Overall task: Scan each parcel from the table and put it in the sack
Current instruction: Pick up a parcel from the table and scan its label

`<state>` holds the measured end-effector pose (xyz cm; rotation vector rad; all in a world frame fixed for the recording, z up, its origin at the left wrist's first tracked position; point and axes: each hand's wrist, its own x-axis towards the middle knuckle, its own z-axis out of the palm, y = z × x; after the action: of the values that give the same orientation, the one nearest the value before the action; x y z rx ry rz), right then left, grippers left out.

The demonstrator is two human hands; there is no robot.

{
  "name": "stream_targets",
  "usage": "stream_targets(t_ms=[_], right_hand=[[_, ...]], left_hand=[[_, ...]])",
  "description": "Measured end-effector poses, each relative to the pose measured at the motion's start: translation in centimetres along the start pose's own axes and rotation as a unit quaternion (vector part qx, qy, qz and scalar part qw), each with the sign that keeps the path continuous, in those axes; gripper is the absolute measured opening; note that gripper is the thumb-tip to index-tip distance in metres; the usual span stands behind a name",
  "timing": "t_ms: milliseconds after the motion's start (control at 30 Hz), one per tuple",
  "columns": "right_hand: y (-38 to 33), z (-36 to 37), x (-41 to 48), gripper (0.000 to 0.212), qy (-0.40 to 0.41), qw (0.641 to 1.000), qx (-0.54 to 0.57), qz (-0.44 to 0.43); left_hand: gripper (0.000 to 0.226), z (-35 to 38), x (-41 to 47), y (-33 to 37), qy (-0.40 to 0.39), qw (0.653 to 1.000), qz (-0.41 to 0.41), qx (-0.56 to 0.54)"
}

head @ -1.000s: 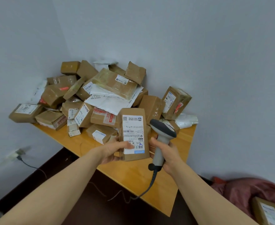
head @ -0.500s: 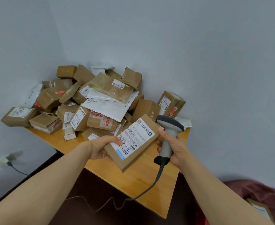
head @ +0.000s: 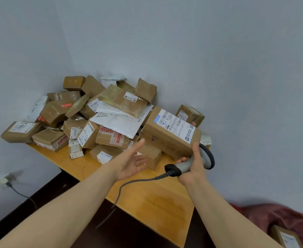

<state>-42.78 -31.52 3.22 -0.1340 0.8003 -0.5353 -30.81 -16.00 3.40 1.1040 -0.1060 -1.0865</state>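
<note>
A long brown parcel (head: pixel 165 138) with a white label hangs tilted above the table's right side, its lower right corner against the thumb of my right hand (head: pixel 194 169). That hand grips the grey barcode scanner (head: pixel 188 164) by its handle, and its fingertips reach under the parcel. Just left of the parcel is my left hand (head: pixel 132 162), open with the palm up and holding nothing. A heap of brown and white parcels (head: pixel 102 122) fills the back of the wooden table (head: pixel 156 199). The red sack (head: pixel 281 217) lies on the floor at the lower right.
The scanner's cable (head: pixel 129 183) trails over the table's front edge to the floor. A parcel (head: pixel 286 238) lies in the sack. A wall socket with a plug (head: pixel 4 180) sits low on the left wall. Grey walls close the corner behind the table.
My left hand has let go of the long parcel and opened. The parcel turned and moved right and now rests against my right hand, which still holds the scanner.
</note>
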Motion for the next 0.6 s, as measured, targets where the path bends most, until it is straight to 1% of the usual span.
stream_targets(t_ms=[33,133,200,267,333,400,467,533,600], right_hand=[[0.4,0.3,-0.1,0.048,-0.006,1.000,0.000,0.004],[1.6,0.9,-0.4,0.050,-0.026,0.999,-0.019,0.011],[2.2,1.1,-0.3,0.054,-0.039,0.998,-0.041,0.001],[2.7,1.0,-0.2,0.060,-0.049,0.996,-0.068,-0.010],[2.9,0.9,-0.2,0.061,-0.059,0.994,-0.094,-0.021],[2.6,0.3,0.0,0.054,-0.057,0.989,-0.130,-0.041],[1.7,-0.5,0.1,0.043,-0.054,0.974,-0.207,-0.070],[0.7,-1.1,-0.1,0.035,-0.072,0.937,-0.324,-0.105],[-0.1,-1.2,-0.7,0.029,-0.117,0.884,-0.433,-0.132]], left_hand=[[0.135,1.3,0.3,-0.4,0.001,1.000,-0.002,0.020],[0.073,4.7,1.2,-0.6,0.013,0.999,0.012,0.045],[0.058,5.8,2.0,-0.4,0.045,0.998,0.031,0.011],[0.060,6.1,2.6,-0.3,0.100,0.994,0.044,-0.008],[0.053,5.9,3.0,-0.2,0.132,0.989,0.057,-0.023],[0.044,4.9,2.9,0.4,0.150,0.985,0.079,-0.033],[0.053,3.0,2.5,1.5,0.168,0.981,0.101,-0.008],[0.061,0.9,2.1,2.6,0.182,0.976,0.110,0.039],[0.065,-1.0,1.8,3.5,0.194,0.971,0.104,0.093]])
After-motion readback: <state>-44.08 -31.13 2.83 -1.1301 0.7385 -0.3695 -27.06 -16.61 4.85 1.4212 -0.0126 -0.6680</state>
